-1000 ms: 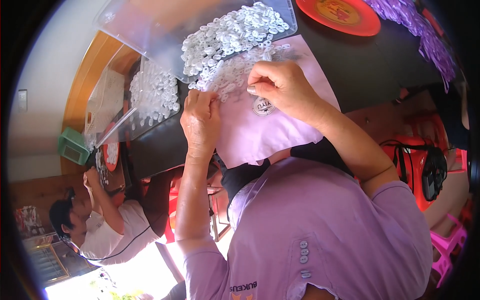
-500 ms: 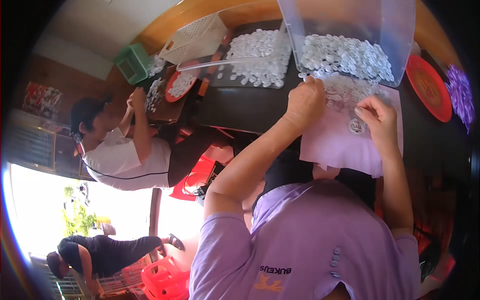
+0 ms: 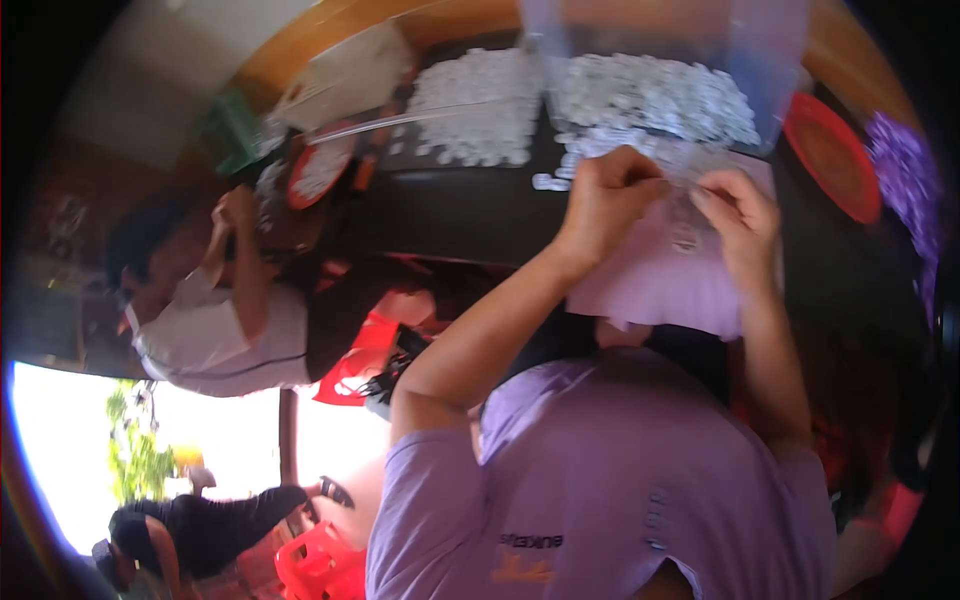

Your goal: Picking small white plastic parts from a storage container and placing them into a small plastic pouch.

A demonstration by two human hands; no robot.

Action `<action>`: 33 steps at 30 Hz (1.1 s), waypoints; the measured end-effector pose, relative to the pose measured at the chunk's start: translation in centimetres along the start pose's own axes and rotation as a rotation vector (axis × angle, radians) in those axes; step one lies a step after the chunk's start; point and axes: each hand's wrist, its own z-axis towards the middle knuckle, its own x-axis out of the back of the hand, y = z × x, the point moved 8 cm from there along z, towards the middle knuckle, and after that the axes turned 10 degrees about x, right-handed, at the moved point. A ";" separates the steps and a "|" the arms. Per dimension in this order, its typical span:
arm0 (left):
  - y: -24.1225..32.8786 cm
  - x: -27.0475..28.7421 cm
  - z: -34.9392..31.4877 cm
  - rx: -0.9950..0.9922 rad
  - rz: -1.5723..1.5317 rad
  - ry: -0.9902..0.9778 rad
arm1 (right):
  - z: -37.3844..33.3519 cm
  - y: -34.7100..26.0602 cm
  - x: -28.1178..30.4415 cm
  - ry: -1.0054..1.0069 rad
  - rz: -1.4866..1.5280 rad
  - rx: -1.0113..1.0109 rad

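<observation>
My left hand (image 3: 612, 205) hovers over a pink cloth (image 3: 640, 290) on the dark table, its thumb and fingers pinched on something too small and blurred to name. Close by on its right, my right hand (image 3: 745, 220) has its thumb and index finger pinched together too; whatever sits between them cannot be made out. A round badge-like piece with dark print (image 3: 686, 238) rests on the cloth between the hands. Beyond them, small whitish pieces (image 3: 610, 143) spill toward the cloth from a heap (image 3: 660, 95) in a clear plastic bin (image 3: 790, 85).
Another pile of white pieces (image 3: 475, 105) lies to the left of the bin. At right are a red plate (image 3: 832, 155) and a purple shiny bundle (image 3: 905, 170). A co-worker (image 3: 220, 330) sits at left near a red plate of pieces (image 3: 320, 172), a green basket (image 3: 228, 132) and a white basket (image 3: 345, 75).
My left hand has drawn back from the loose pieces toward my right hand, and the two are closer together. The whole view has shifted and blurred.
</observation>
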 end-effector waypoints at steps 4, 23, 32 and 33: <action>-0.3 -1.7 -1.2 0.105 -0.181 -0.037 | 0.5 -0.4 -1.2 0.012 0.107 0.027; -1.3 -3.8 -2.2 0.286 -0.196 -0.014 | 0.3 -1.2 0.2 0.071 0.181 -0.002; -0.8 -4.7 -3.7 0.186 -0.411 0.059 | 0.1 -1.9 0.4 0.130 0.127 0.135; -1.1 -4.7 -3.7 0.193 -0.461 0.051 | 0.0 -2.0 0.4 0.129 0.127 0.133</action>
